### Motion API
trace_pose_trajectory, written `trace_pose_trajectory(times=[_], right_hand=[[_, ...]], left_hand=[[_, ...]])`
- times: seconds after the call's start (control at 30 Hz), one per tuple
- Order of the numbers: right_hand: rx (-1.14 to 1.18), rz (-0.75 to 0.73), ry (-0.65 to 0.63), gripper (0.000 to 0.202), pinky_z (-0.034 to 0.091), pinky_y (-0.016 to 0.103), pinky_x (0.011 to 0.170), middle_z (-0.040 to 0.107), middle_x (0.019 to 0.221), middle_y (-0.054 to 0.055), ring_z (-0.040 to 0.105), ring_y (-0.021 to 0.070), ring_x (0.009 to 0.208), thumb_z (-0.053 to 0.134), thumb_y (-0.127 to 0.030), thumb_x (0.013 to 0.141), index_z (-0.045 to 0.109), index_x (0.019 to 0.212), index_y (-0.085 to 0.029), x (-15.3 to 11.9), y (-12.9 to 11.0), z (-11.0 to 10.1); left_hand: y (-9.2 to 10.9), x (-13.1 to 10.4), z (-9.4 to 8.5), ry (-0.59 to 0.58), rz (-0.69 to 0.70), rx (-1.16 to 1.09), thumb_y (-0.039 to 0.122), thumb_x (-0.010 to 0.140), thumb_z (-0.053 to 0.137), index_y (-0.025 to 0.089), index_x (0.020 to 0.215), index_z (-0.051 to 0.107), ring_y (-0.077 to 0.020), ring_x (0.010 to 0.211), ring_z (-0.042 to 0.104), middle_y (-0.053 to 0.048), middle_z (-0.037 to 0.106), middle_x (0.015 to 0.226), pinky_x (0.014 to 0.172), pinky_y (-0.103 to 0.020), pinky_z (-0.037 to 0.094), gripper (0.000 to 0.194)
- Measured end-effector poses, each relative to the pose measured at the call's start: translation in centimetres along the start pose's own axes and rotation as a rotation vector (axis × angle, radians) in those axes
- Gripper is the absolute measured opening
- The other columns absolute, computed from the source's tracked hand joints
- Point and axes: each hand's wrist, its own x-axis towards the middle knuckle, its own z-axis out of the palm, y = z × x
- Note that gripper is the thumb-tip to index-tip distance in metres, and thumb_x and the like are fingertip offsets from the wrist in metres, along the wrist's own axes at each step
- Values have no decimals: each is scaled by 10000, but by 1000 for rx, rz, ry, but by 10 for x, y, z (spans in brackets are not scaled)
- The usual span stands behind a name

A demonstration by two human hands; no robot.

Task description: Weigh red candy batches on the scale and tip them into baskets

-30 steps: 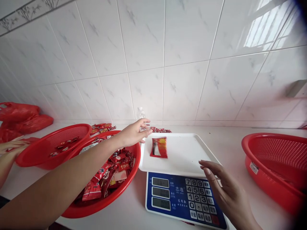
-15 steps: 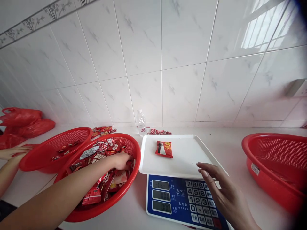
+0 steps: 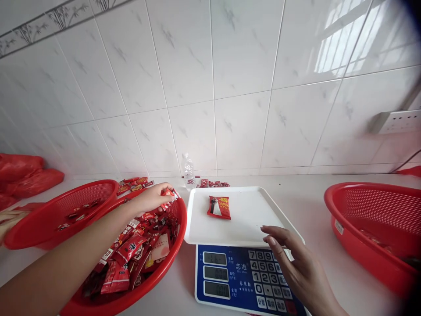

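My left hand [image 3: 154,196] is closed on a red candy packet [image 3: 168,197], held above the far right side of a red plastic basket [image 3: 182,219]. Red-wrapped sweets [image 3: 131,248] fill that basket. Over the keypad of a blue digital scale [image 3: 240,283] hovers my right hand [image 3: 296,263], its fingers apart and nothing in them. On the scale's white tray [image 3: 246,215] lies one red packet [image 3: 219,207] printed with a couple. The scale's display is too dim to read surely.
A second red basket [image 3: 62,197] stands at left beside another person's hand [image 3: 13,217]. A third basket [image 3: 362,245] is at right. Behind are a clear bottle [image 3: 188,172], small red packets [image 3: 213,184] and red bags [image 3: 29,175]. A socket strip [image 3: 399,122] is on the wall.
My left hand has risen out of the sweets toward the basket's far rim, now with a red packet in it. My right hand keeps its place by the scale. The view has shifted slightly right.
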Motion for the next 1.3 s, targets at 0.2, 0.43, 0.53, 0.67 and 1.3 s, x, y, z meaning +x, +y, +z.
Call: trace_pose_trajectory(times=[0.2,0.43,0.53,0.67,1.3], right_hand=[[-17,-14,0,285,519,212,520,685,893,41,643,148,701,473,-465,851,646,929,-252,1,-1,-1],[-58,-71,-42,242,536,225,593,676,936,34,642,140,752,459,-402,882,617,992,-255,-1,0,-1],[-82,-127,-45,248,549,252,616,682,932,43,649,155,765,456,-401,884,622,992,-250,0,-1,0],[-102,-163,-42,248,558,265,615,687,926,48,655,161,769,451,-389,890,625,990,-244,2,-2,0],[-159,-175,-100,246,556,276,673,686,951,54,655,169,842,425,-374,904,616,984,-241,1,-2,0]], left_hand=[[51,3,52,-223,142,-174,317,788,568,211,1188,517,-130,649,596,-11,615,803,580,-244,473,417],[42,31,100,-90,316,190,241,849,433,195,1099,570,-194,817,600,-50,615,928,729,-332,492,290],[39,36,114,-27,380,280,239,860,432,181,1107,566,-231,1040,542,-98,569,1135,910,-369,421,287],[51,32,121,-155,385,104,349,888,445,201,1206,490,-211,1131,507,-91,545,1229,956,-343,399,353],[38,16,99,-272,519,350,320,833,523,226,1208,561,-218,1169,481,-86,517,1270,991,-337,377,388]])
